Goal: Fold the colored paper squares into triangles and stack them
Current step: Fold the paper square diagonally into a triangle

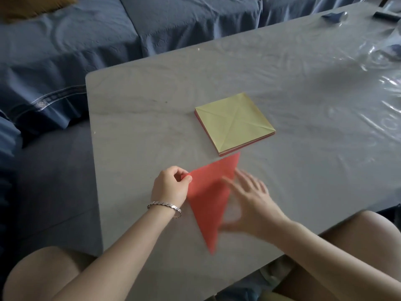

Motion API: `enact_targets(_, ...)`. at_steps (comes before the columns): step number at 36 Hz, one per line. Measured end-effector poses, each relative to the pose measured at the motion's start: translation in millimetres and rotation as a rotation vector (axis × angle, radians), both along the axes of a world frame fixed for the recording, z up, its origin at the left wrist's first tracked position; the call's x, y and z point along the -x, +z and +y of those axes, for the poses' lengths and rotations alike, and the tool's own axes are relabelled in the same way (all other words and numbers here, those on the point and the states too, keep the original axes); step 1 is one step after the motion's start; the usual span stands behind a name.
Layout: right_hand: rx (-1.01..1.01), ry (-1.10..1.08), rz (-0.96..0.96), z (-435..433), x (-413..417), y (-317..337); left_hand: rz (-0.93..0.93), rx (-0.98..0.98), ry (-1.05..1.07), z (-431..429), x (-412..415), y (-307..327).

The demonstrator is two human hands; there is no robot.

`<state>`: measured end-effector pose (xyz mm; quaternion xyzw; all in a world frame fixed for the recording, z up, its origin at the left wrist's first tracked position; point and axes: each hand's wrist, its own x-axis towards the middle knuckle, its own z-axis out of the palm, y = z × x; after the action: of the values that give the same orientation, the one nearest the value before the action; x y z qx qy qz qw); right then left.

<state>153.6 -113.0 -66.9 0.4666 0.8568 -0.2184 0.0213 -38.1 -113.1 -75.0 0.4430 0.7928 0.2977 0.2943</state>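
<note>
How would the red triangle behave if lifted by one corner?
Probably light and floppy: the red triangle is thin folded paper, and the left hand pinches just one corner. Pushed, it likely slides easily on the glossy table cover.

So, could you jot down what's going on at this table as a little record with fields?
being folded: red paper triangle, on the table
left hand: pinches the triangle's left corner
right hand: fingers spread over the triangle's right side, blurred
waiting: stack of paper squares, creased yellow sheet on top, just beyond the triangle
surface: grey table
pile of finished triangles: none in view
</note>
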Motion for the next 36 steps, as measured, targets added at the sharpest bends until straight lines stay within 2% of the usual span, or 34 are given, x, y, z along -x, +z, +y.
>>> enact_targets(2, -0.157, -0.175, 0.222, 22, -7, 0, 0.041, -0.019, -0.018, 9, 14, 6)
enact_targets(4, -0.225, -0.264, 0.274, 46, -13, 2, 0.09, -0.023, -0.047, 18, 30, 14)
enact_targets(7, -0.201, -0.267, 0.218, 78, -12, 3, 0.204, -0.008, -0.072, 36, 58, 25)
enact_targets(11, -0.138, -0.154, 0.095, 111, -3, -1, 0.35, -0.035, -0.011, 60, 88, 35)
enact_targets(14, -0.13, -0.067, -0.038, 126, 4, -1, 0.385, -0.1, 0.041, 74, 97, 34)
enact_targets(17, -0.125, -0.042, -0.087, 134, 8, -2, 0.483, -0.121, 0.056, 79, 92, 29)
enact_targets(19, -0.161, -0.021, -0.086, 136, 8, -4, 0.531, -0.158, 0.016, 76, 82, 23)
enact_targets(21, -0.224, 0.014, -0.063, 139, 6, -9, 0.56, -0.217, -0.11, 70, 69, 15)
enact_targets(24, -0.304, 0.076, -0.033, 143, -1, -15, 0.497, -0.305, -0.269, 56, 47, 6)
enact_targets(28, -0.423, 0.062, -0.002, 141, -6, -14, 0.336, -0.287, -0.374, 35, 22, 7)
enact_targets(32, -0.443, -0.029, -0.063, 136, -8, -9, 0.218, -0.241, -0.364, 24, 10, 10)
enact_targets(36, -0.453, -0.041, -0.044, 130, -11, -9, 0.183, -0.217, -0.333, 21, 9, 12)
